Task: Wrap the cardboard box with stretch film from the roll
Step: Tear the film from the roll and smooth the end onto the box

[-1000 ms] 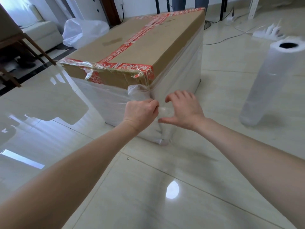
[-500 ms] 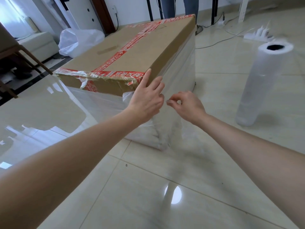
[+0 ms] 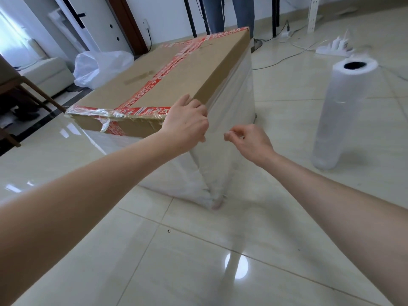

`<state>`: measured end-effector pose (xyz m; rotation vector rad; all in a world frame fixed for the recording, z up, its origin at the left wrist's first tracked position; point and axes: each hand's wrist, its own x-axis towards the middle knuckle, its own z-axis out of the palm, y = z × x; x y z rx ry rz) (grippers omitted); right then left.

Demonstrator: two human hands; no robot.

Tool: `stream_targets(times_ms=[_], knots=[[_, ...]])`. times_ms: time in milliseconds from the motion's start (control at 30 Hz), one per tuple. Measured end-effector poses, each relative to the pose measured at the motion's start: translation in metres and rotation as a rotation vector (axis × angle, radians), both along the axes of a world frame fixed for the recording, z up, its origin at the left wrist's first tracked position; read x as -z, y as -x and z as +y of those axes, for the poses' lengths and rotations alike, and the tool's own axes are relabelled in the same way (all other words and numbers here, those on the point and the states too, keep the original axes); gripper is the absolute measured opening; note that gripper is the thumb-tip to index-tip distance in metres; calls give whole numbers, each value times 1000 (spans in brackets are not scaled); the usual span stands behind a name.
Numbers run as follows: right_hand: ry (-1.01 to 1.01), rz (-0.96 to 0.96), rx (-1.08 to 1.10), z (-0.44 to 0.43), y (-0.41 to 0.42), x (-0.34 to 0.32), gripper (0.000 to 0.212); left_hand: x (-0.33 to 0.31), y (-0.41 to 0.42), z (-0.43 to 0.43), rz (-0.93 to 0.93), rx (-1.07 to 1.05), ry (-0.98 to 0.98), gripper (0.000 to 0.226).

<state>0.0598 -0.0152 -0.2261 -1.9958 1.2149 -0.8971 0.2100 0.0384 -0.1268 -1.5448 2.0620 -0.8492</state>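
Pressing cardboard box corner with flat-fingered left hand; pinching stretch film in right hand just beside; red tape lettering unreadable; roll farther right.

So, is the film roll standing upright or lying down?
Upright. The film roll stands on end on the floor, its hollow core opening facing up, apart from the cardboard box.

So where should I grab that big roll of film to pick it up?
Probably around the middle of the roll, coming from its near side. It stands upright on the floor, round, with nothing touching it, so a wrap-around hold fits. The open core on top also offers a finger hold.
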Motion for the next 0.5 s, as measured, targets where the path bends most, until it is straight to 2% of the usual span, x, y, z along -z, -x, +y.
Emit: stream_targets(times_ms=[167, 300, 433, 500], knots=[[3, -23, 90, -7, 2, 2, 26, 5, -5, -5, 52, 79, 99, 26], [9, -51, 128, -10, 0, 0, 27, 1, -3, -9, 121, 126, 203, 34], [-3, -70, 141, -13, -2, -1, 28, -5, -3, -12, 149, 110, 123, 34], [-9, -99, 132, -13, -2, 0, 26, -2, -2, -10, 115, 70, 42, 46]])
